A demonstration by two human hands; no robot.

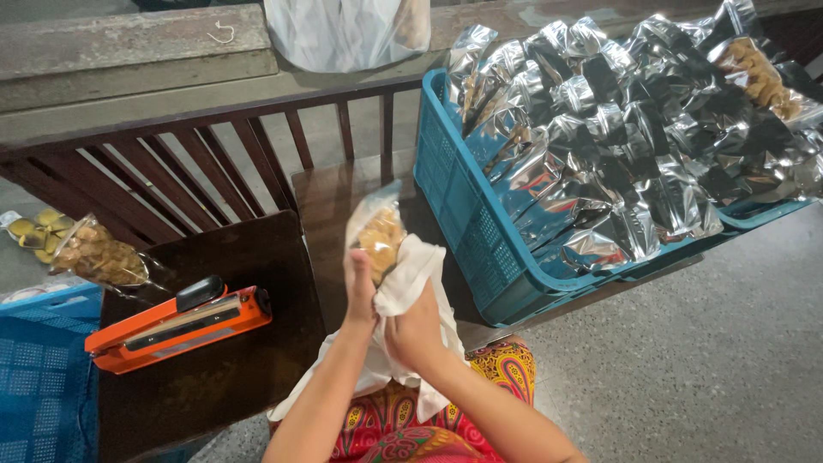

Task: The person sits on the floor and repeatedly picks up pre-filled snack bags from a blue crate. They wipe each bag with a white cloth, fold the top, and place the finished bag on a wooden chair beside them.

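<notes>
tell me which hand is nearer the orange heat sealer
Left. The left hand holds the snack bag just right of the orange heat sealer; the right hand, wrapped in white cloth, sits farther right.

Counts: two hands (360, 296) (416, 330), one snack bag (377, 231) and one white cloth (411, 274) between them. One orange sealer (176, 326). Two blue crates (467, 214) (759, 214), foil pouches (600, 137) too many to count. Two more clear snack bags (99, 253) (34, 230) at left. One big plastic bag (343, 34) up top.
</notes>
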